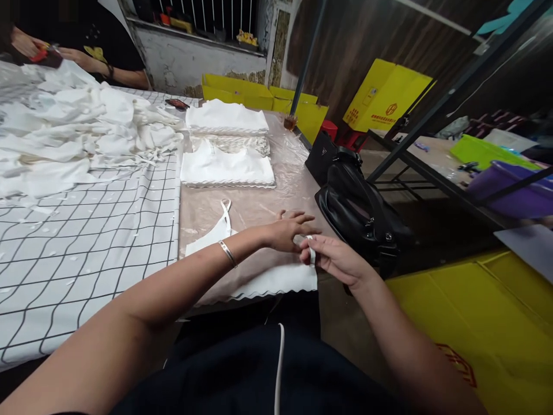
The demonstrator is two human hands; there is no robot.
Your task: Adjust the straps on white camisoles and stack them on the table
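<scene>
A white strappy camisole top (276, 280) lies flat at the table's front edge, its scalloped hem toward me. One thin shoulder strap stands up in a loop at its left end. My right hand (337, 257) pinches the other strap (311, 253) between thumb and fingers at the top's right end. Just left of it, my left hand (288, 230) reaches over the garment with its fingers spread, close to the strap; its thumb side is partly hidden. Behind my hands, folded white tops (228, 167) lie in stacks on the plastic-covered table.
A heap of white garments (78, 127) covers the checked cloth (129, 230) on the left. Across the table, a person's hands (47, 52) hold a red-handled tool. A black bag (358, 202) sits at the right edge. Yellow boxes (475, 323) and a metal-framed shelf stand to the right.
</scene>
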